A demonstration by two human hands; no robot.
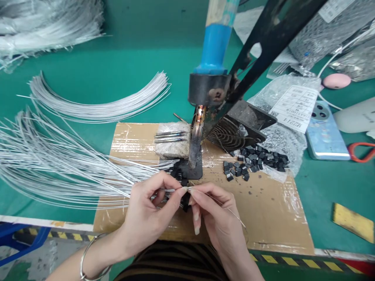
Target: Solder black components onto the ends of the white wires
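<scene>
The step in hand looks like fine work on the end of a wire point(169, 190), done between the fingertips. To do it well, the person would likely steady the wire with the left hand point(154, 208) and leave the small movements to the right hand point(218, 212), pressing lightly so that the end does not bend. The knuckles are best held low: the iron point(194, 150) stands at twelve o'clock from the fingertips, its tip just beyond them, and it may be hot. The strand point(238, 219), thin and springy-looking, should be watched too; it runs across the right fingers and trails out toward four o'clock, where it could snag.

The wire lies between the two hands. It enters the left grip from nine o'clock, and its end sits where the two pairs of fingertips nearly meet. The left thumb and forefinger are pinched on it. The right thumb and forefinger are closed too, apparently on its end, though that spot is too small to be sure; the other right fingers curl loosely.

Around that meeting point, the bundle point(96, 171) spreads away toward nine and ten o'clock, the pad point(171, 150) lies at eleven and the connectors point(254, 160) are heaped past two. Some black pieces sit just under the fingertips, partly hidden. All this rests on the cardboard point(275, 218).
</scene>
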